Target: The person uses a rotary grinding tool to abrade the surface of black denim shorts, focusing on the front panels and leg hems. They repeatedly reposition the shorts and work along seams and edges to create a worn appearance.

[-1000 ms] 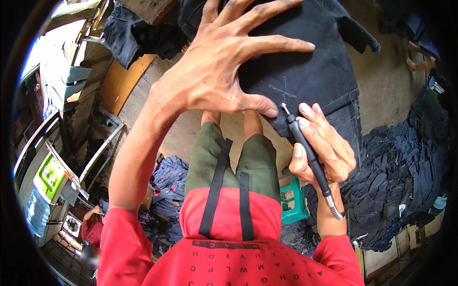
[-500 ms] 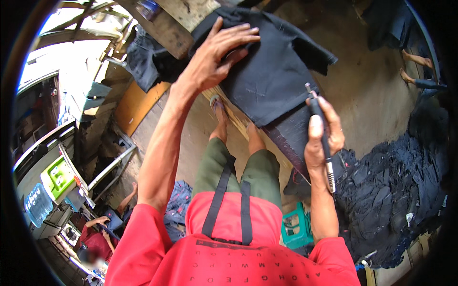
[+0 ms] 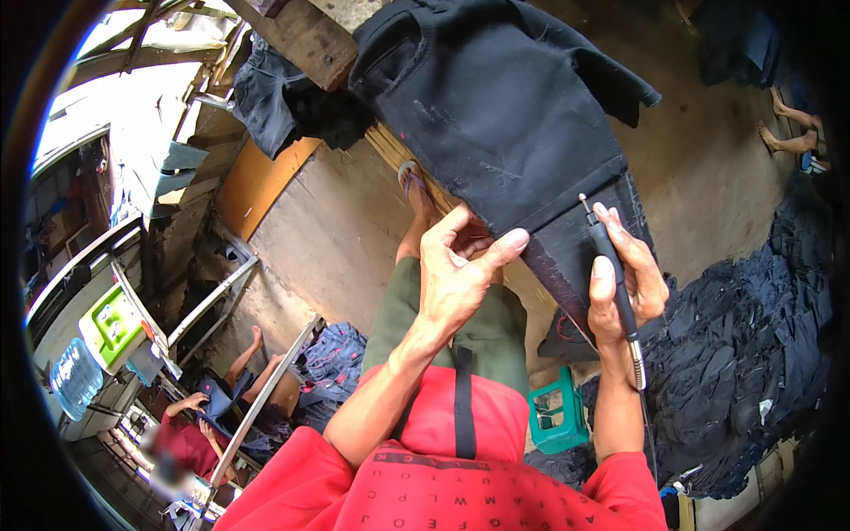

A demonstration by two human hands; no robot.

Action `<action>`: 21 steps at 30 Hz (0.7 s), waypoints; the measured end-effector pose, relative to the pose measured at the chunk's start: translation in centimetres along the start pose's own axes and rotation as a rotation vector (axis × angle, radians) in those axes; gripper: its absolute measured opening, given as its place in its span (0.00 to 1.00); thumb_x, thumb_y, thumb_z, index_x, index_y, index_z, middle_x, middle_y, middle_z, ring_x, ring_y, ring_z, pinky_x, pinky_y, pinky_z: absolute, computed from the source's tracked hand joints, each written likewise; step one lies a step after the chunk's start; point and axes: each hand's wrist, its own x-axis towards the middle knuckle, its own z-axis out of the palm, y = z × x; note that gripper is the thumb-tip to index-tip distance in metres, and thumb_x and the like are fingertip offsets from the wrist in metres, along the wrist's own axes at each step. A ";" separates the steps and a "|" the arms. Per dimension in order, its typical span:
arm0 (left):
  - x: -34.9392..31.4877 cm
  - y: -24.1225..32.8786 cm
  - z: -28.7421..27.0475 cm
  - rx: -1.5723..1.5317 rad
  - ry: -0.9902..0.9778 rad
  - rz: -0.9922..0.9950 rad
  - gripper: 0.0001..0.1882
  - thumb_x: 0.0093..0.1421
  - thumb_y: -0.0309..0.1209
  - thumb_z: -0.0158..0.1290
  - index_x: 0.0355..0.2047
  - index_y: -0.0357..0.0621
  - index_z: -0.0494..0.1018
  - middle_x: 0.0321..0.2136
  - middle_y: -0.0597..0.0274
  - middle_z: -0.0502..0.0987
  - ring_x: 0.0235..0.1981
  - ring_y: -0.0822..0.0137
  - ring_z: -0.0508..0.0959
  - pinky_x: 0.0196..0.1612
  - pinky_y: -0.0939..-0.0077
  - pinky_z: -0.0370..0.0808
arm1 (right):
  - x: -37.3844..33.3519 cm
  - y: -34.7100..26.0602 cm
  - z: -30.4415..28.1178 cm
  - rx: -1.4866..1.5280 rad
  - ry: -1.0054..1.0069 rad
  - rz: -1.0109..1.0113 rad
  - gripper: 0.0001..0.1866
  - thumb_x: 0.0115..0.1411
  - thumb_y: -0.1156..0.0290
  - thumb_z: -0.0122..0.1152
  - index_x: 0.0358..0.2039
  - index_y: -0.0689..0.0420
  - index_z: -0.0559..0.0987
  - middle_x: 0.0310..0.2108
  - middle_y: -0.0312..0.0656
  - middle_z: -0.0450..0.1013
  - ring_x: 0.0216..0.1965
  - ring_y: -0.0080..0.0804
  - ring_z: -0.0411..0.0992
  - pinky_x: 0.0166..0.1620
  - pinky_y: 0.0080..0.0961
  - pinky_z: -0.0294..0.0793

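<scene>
A pair of black shorts (image 3: 505,124) lies stretched over a long, narrow, dark-covered board (image 3: 571,252), with pale scuff marks on the cloth. At the hem's left corner, my left hand (image 3: 456,270) pinches the cloth edge between thumb and fingers. My right hand (image 3: 642,288) grips a pen-shaped rotary grinder (image 3: 603,237) with a black body and a metal spring at its tail; a cable trails down past my forearm. The grinder's small pinkish tip points up beside the hem, and I cannot tell whether it touches the cloth.
Dark garments (image 3: 726,363) are heaped at right, near a green plastic stool (image 3: 558,411). More dark clothing (image 3: 274,102) hangs at upper left. Another person (image 3: 190,442) sits at lower left with cloth, by a metal rail (image 3: 266,398). Someone's bare legs (image 3: 792,124) show at far right.
My left hand has come down from the top of the shorts to the hem and closed on its edge. The grinder in my right hand has shifted slightly right and down.
</scene>
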 end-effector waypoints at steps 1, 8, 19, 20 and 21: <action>0.2 0.2 -0.4 -0.015 -0.026 0.001 0.17 0.62 0.23 0.73 0.49 0.33 0.81 0.43 0.59 0.87 0.41 0.73 0.84 0.49 0.77 0.82 | 0.0 0.0 0.2 -0.009 -0.006 -0.001 0.18 0.63 0.78 0.63 0.52 0.72 0.83 0.49 0.65 0.84 0.55 0.55 0.85 0.65 0.54 0.81; 2.3 -3.2 -3.0 -0.126 -0.185 0.104 0.10 0.60 0.19 0.73 0.41 0.35 0.86 0.40 0.62 0.88 0.40 0.74 0.84 0.46 0.77 0.81 | 0.2 -0.8 1.5 -0.092 -0.124 -0.183 0.17 0.52 0.80 0.68 0.44 0.70 0.87 0.41 0.58 0.86 0.49 0.55 0.87 0.60 0.53 0.86; 2.5 -3.9 -3.1 -0.122 -0.150 0.068 0.09 0.57 0.17 0.73 0.37 0.36 0.87 0.34 0.63 0.88 0.35 0.75 0.85 0.42 0.80 0.80 | 0.1 -1.0 1.6 -0.064 -0.272 -0.280 0.13 0.60 0.74 0.68 0.43 0.69 0.87 0.39 0.58 0.86 0.48 0.55 0.88 0.59 0.54 0.86; 2.5 -4.0 -3.2 -0.137 -0.152 0.063 0.09 0.57 0.17 0.73 0.38 0.35 0.87 0.34 0.62 0.89 0.36 0.75 0.85 0.42 0.79 0.80 | 0.1 -1.0 1.6 -0.063 -0.276 -0.282 0.13 0.60 0.75 0.67 0.43 0.69 0.87 0.39 0.58 0.86 0.48 0.55 0.87 0.59 0.54 0.86; 2.6 -4.1 -3.2 -0.152 -0.154 0.058 0.09 0.57 0.17 0.73 0.38 0.35 0.87 0.35 0.62 0.89 0.36 0.75 0.85 0.43 0.79 0.81 | 0.0 -1.0 1.6 -0.061 -0.279 -0.280 0.13 0.59 0.75 0.67 0.43 0.69 0.87 0.38 0.58 0.86 0.48 0.55 0.87 0.59 0.54 0.86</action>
